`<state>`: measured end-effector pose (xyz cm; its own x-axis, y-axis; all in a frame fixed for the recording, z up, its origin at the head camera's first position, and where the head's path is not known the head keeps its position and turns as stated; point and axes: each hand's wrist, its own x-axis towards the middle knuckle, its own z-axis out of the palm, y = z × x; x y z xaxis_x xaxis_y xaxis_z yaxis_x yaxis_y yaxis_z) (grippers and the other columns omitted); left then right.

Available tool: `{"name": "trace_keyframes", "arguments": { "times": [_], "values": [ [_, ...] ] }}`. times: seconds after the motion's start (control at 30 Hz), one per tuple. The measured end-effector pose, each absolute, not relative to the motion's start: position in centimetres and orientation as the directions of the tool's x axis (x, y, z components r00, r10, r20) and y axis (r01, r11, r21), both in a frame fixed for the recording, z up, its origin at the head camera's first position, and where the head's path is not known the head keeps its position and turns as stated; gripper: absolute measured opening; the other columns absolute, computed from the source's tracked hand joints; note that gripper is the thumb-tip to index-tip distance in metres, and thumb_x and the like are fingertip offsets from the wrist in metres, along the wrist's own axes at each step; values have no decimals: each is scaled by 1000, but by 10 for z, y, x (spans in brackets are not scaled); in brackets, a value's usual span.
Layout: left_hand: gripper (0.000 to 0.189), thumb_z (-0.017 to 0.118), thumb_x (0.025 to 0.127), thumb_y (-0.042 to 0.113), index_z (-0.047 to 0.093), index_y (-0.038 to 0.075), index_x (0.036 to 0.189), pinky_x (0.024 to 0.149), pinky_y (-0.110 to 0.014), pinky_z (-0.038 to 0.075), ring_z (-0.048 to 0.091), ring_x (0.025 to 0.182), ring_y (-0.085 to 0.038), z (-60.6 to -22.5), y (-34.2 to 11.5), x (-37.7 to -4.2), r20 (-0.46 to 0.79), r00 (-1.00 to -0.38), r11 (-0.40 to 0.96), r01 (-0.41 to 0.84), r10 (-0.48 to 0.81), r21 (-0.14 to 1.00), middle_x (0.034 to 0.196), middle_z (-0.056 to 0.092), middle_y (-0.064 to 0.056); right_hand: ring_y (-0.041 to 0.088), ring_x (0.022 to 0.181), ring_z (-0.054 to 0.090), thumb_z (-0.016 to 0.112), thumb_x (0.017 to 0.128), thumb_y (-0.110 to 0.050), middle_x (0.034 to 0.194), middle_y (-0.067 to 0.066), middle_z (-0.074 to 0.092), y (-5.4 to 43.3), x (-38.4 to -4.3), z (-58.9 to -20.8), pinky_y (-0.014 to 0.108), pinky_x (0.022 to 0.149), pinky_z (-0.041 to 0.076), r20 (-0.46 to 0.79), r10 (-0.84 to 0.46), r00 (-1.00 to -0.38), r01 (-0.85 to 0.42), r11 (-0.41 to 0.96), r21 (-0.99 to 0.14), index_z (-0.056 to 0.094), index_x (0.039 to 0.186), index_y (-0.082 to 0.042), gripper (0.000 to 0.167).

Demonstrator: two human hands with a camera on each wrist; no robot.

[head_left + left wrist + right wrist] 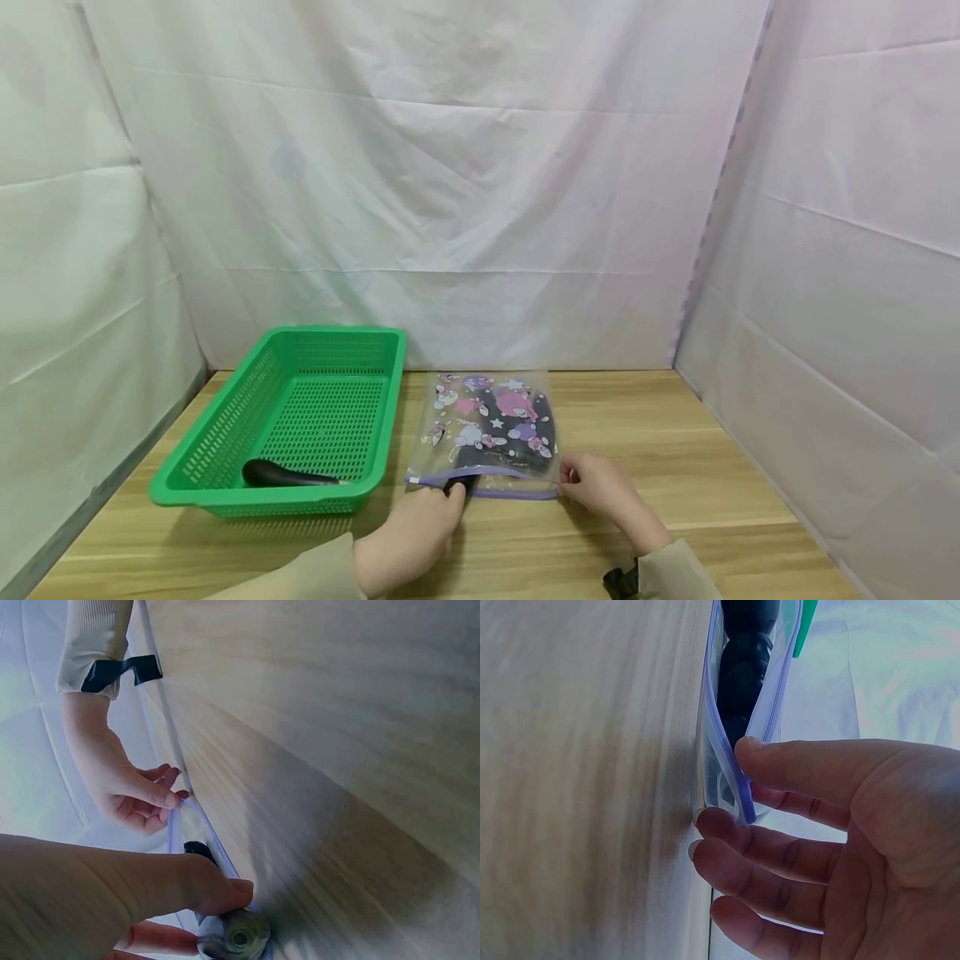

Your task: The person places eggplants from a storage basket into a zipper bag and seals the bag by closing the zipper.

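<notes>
I find the dark long-handled item [472,481] partly inside a clear printed bag [467,435] on the worktop [630,417]. Its broad part lies under the print; its handle emerges at the bag's mouth. The long axis slants from near left to far right, the broad end pointing away from the person and the handle's rounded end toward them.

The left hand [420,521] grasps the handle near that end. The right hand [600,483] pinches the right end of the bag's purple-edged mouth, which gapes around the handle.

Just left of the bag stands a green basket [395,400], a dark curved item [281,475] lying crosswise at its near end. White cloth [450,192] hangs behind and at both sides.
</notes>
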<state>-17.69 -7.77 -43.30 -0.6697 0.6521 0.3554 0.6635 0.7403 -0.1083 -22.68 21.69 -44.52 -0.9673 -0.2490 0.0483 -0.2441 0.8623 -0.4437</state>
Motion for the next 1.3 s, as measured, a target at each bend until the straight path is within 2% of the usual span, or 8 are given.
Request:
{"name": "trace_keyframes", "arguments": {
  "times": [0.23,0.37,0.47,0.7,0.97,1.3],
  "values": [
    [32,71,61,1,47,6,82,33,-30,36,51,44,-19,-435,-75,-187,370,-654,728,677,660,-103,55,46,-2,12,57,44,76,80,-16,63,-7,50,217,-227,-447,30,52,36,44,-244,-969,-238,865,-441,53,70,-20,25],
    [30,73,64,4,60,1,91,37,-30,40,53,46,-19,-435,-72,-190,343,-660,728,674,668,-123,57,51,-4,11,57,44,76,79,-17,63,-9,50,216,-226,-447,29,52,36,52,-250,-967,-247,868,-431,53,70,-21,25],
    [36,75,67,6,66,-2,100,40,-31,44,55,50,-20,-437,-69,-193,338,-660,732,661,672,-164,61,56,-7,10,57,44,76,79,-17,63,-9,50,216,-225,-448,28,51,36,50,-253,-966,-250,869,-427,53,70,-21,26],
    [32,72,67,-1,68,-2,99,43,-32,47,58,55,-22,-444,-65,-199,349,-676,754,631,649,-182,65,59,-10,10,57,44,76,80,-16,63,-8,50,215,-224,-446,28,51,37,46,-253,-966,-246,859,-448,53,70,-20,25],
    [40,72,68,-1,69,-2,109,50,-30,50,58,60,-20,-443,-57,-204,299,-717,776,593,630,-214,72,61,-12,11,57,44,75,80,-15,63,-7,50,215,-227,-447,28,51,36,49,-252,-967,-246,857,-454,53,70,-19,25],
    [38,72,68,0,69,2,106,47,-30,47,56,66,-21,-448,-54,-204,325,-733,802,547,598,-241,75,58,-11,11,56,45,75,80,-15,62,-7,50,215,-228,-450,28,50,36,36,-247,-968,-236,858,-457,53,70,-19,25]
  ]
}}
